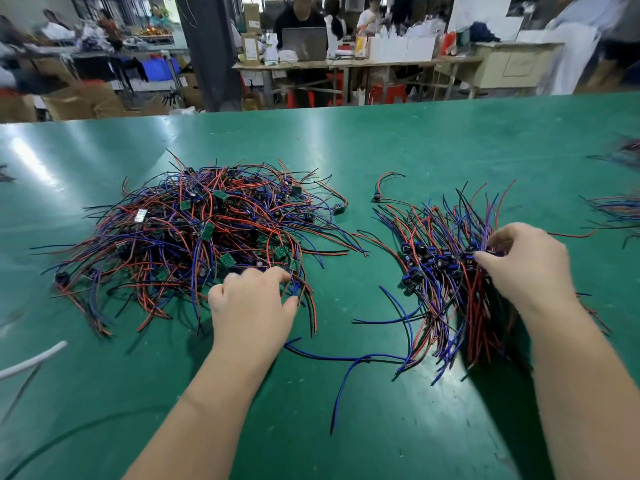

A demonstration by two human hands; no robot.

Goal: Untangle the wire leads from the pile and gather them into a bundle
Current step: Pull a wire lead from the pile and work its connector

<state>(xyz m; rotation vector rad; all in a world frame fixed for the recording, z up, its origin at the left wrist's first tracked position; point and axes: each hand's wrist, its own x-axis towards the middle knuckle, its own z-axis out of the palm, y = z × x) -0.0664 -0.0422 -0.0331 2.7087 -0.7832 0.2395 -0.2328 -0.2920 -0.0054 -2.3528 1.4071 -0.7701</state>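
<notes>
From my remote seat I look down on a green table (381,143) holding 2 heaps of red, blue, black and purple wire leads. The tangled pile (166,237) sits left of centre, its strands running every way, with small green circuit boards (207,231) scattered through it. The left hand (252,306) rests at the pile's near right edge, knuckles up and fingers curled down into the wires. Its thumb and forefinger close around a few strands there, though I cannot tell exactly how many. To the right, well apart from the pile, lies the bundle (446,271), its leads running roughly the same way, fanned at the far end and at the near end. A row of black components (420,251) lines up across its middle. The right hand (523,265) is on the bundle's right side, fingers bent and pinching at the component ends of the leads. 1 loose blue lead (346,358) snakes over the table between the 2 forearms, touching the bundle's near end. 1 stray lead (384,185) lies just beyond the bundle. More wires (616,209) lie blurred at the table's right edge, and a white cable (34,358) crosses the near left corner. Behind the table, people sit at benches, 1 of them at a laptop (304,43).
</notes>
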